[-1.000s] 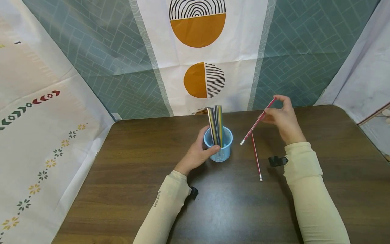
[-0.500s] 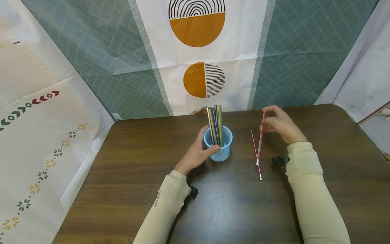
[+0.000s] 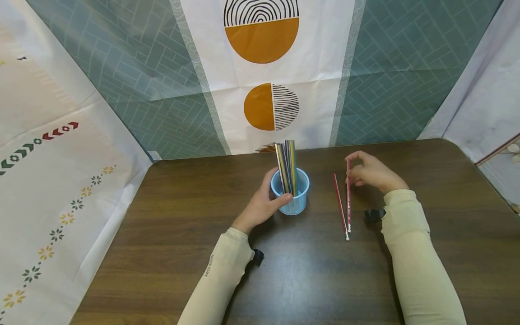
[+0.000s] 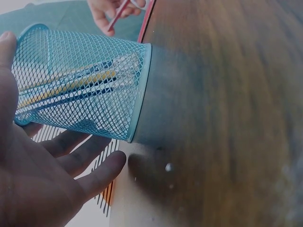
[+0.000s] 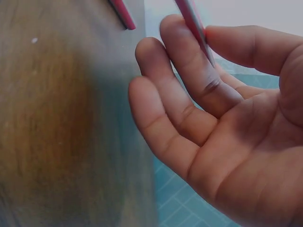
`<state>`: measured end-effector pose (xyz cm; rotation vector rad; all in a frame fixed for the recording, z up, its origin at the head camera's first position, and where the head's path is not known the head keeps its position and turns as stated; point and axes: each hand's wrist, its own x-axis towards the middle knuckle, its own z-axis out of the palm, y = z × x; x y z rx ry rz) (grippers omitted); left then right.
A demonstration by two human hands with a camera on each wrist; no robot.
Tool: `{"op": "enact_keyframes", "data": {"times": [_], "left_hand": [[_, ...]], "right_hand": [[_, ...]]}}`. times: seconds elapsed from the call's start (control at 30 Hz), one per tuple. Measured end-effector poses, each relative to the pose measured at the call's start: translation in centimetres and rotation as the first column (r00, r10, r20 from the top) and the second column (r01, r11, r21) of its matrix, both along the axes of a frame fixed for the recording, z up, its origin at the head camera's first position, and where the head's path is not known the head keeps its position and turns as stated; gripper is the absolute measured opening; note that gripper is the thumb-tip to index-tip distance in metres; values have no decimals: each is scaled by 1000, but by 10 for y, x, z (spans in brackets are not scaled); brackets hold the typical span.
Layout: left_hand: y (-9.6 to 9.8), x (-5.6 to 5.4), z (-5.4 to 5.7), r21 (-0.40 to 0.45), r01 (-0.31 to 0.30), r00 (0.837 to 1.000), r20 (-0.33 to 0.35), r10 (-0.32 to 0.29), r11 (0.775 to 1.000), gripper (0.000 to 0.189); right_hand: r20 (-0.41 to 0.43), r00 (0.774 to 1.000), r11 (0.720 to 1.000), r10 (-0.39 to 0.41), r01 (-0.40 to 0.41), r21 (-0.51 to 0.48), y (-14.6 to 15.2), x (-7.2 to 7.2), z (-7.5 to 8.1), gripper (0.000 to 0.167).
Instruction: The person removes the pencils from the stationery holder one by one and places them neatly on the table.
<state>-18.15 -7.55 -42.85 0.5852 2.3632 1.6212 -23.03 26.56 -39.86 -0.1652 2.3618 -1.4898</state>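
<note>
Right hand (image 3: pixel 371 175) has thumb and fingers pinched tight on slim red pencil (image 3: pixel 349 203), second red pencil (image 3: pixel 340 203) on brown wooden table (image 3: pixel 308 271) just left of that pinch, left hand (image 3: pixel 264 205) spread part-way around light-blue round mesh cup (image 3: pixel 298 205), multicoloured sticks (image 3: pixel 293 162) standing beyond its thumb.

Patterned cloth (image 3: pixel 262 72) hangs behind a brown table (image 3: pixel 170 225).

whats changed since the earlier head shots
The right hand moved down and slightly left in the head view; its pinched red pencil swung from slanting to nearly alongside the other red pencil. Nothing was let go. The left hand still holds the blue cup, unmoved.
</note>
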Motion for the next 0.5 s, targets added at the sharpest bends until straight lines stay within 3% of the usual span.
{"op": "enact_keyframes", "data": {"times": [0.5], "left_hand": [[0,1,0,12,1,1000,1,-1,1000,86]], "right_hand": [[21,1000,997,21,-22,73,5,-2,-15,53]]}}
